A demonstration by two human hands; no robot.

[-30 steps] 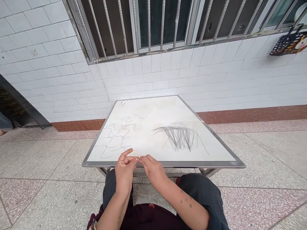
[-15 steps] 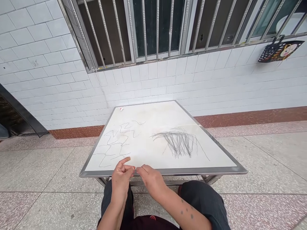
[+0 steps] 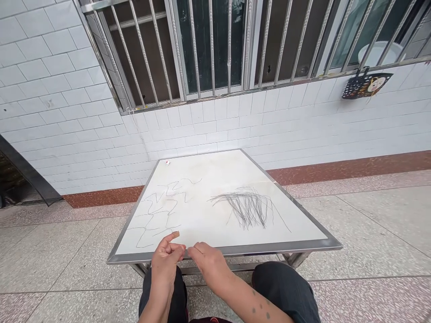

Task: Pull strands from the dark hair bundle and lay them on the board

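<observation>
My left hand is at the table's near edge, thumb and index fingertip pinched together, the other fingers partly raised. My right hand faces it with fingers pressed together, its tips just short of the left ones. Whatever they hold, if anything, is too thin or hidden to make out. Beyond the left hand, several bent, thin dark wire-like strands lie spread over the white tabletop. To the right is a loose pile of mostly straight, similar strands.
Grey metal trim borders the table. A small white-and-red object lies at its far left corner. Behind stands a white tiled wall with a barred window. A patterned bag hangs at the right. My knees are under the near edge.
The view has tilted up and turned slightly right, so the table and hands appear lower and further left. Both hands keep nearly the same pose. The strands on the table look unchanged.
</observation>
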